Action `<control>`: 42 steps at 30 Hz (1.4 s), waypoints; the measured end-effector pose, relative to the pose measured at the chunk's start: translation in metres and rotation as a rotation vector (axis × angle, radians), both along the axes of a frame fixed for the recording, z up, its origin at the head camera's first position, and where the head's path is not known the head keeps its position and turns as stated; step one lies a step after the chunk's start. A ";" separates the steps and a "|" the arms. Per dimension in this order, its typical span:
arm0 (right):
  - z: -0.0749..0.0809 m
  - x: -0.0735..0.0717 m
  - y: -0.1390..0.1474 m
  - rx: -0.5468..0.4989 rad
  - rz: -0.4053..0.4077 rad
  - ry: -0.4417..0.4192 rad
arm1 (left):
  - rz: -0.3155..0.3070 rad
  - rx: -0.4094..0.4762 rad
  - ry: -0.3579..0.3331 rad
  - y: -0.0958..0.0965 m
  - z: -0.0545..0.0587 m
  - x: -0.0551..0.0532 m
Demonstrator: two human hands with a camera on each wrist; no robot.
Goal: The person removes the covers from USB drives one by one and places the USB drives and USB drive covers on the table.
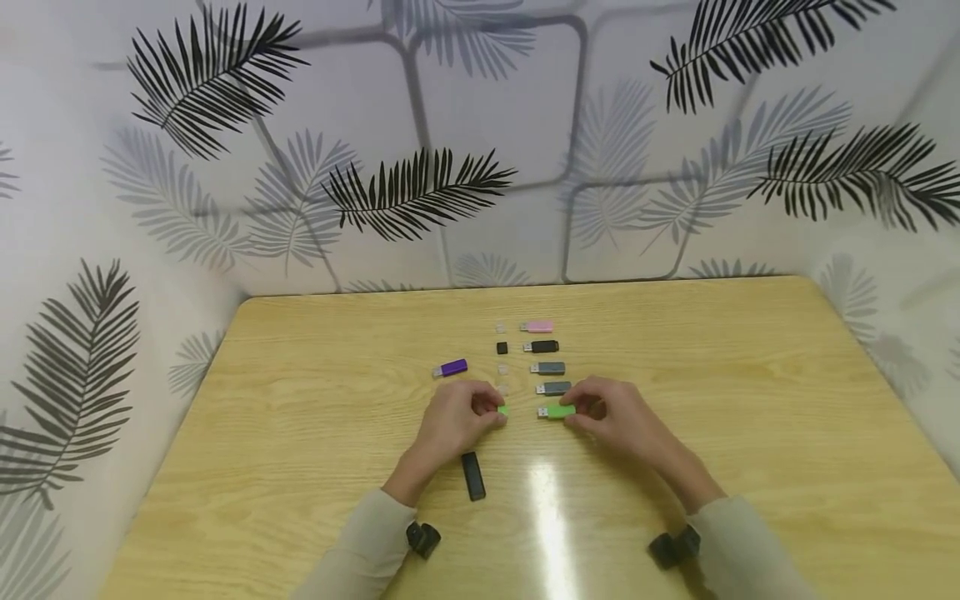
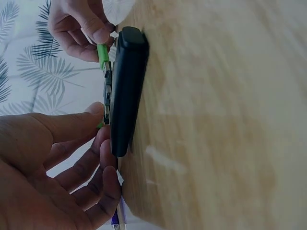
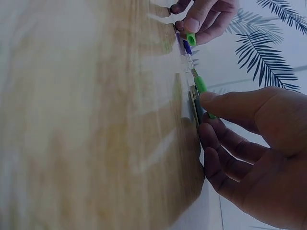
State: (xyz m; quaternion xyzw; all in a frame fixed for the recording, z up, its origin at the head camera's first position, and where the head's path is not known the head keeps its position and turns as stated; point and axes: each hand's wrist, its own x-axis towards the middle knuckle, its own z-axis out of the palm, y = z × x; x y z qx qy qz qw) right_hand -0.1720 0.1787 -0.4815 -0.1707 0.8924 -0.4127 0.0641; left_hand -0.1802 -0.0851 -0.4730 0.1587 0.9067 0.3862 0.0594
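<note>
Between thumb and fingers my left hand [image 1: 455, 417] pinches a small green cap [image 1: 503, 411], its hollow end showing in the right wrist view. Opposite it, my right hand [image 1: 617, 414] pinches the rear end of a green USB stick [image 1: 557, 412], whose bare metal plug points left toward the cap. A gap separates cap and stick. Beyond the right hand lie two grey USB sticks [image 1: 553, 388], a black USB stick [image 1: 543, 346] and a pink USB stick [image 1: 538, 327] in a column, plugs to the left. Left of them is a row of caps, one a black cap [image 1: 502, 347].
A purple USB stick [image 1: 452, 367] lies beyond the left hand. Close to the left wrist is a black USB stick with no plug showing [image 1: 473, 477]. The wooden table [image 1: 315, 350] meets a leaf-patterned curtain [image 1: 487, 225] at its back edge.
</note>
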 end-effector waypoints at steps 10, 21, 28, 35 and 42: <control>-0.003 0.001 0.002 0.043 -0.020 0.019 | 0.002 -0.091 0.002 0.008 0.000 -0.001; -0.001 0.001 0.004 0.063 -0.019 0.038 | 0.027 -0.110 0.014 0.011 0.003 0.000; 0.000 0.001 0.004 0.061 -0.021 0.024 | 0.025 -0.123 0.019 0.011 0.004 -0.001; -0.001 0.001 0.003 0.047 -0.010 0.028 | 0.017 -0.059 -0.003 0.006 0.003 0.000; -0.002 0.005 0.005 0.006 -0.045 0.051 | -0.008 0.088 -0.053 -0.008 0.004 0.001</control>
